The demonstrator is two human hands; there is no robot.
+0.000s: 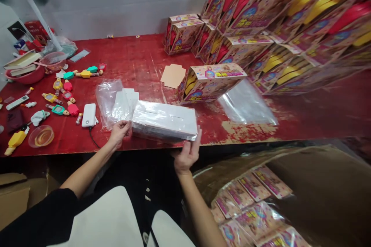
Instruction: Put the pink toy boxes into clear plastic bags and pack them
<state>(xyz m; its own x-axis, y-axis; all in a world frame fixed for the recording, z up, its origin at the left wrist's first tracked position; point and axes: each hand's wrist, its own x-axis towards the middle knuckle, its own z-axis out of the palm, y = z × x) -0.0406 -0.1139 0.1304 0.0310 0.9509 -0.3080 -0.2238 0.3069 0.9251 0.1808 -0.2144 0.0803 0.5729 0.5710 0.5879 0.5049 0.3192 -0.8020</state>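
A long white box (166, 117), glossy with clear plastic film, lies at the table's front edge. At its left end, my left hand (119, 133) is closed, with thumb and fingers pinching the edge of the clear film. My right hand (188, 156) is at the box's right front corner, its fingers stretched out along that end and its thumb apart below. Just left of the box rest clear plastic bags (108, 98) and white card pieces (125, 100). Behind it stands a printed carton (216, 83) with yellow contents, beside a flat brown card (173, 76).
Stacked printed cartons (261, 11) fill the table's back right. A flat clear bag (249, 102) lies before them. On the left are small coloured toys (59, 110), a white power bank (89, 115) with a cable, and a pink basket (26, 77). A large box (324, 185) below holds more cartons.
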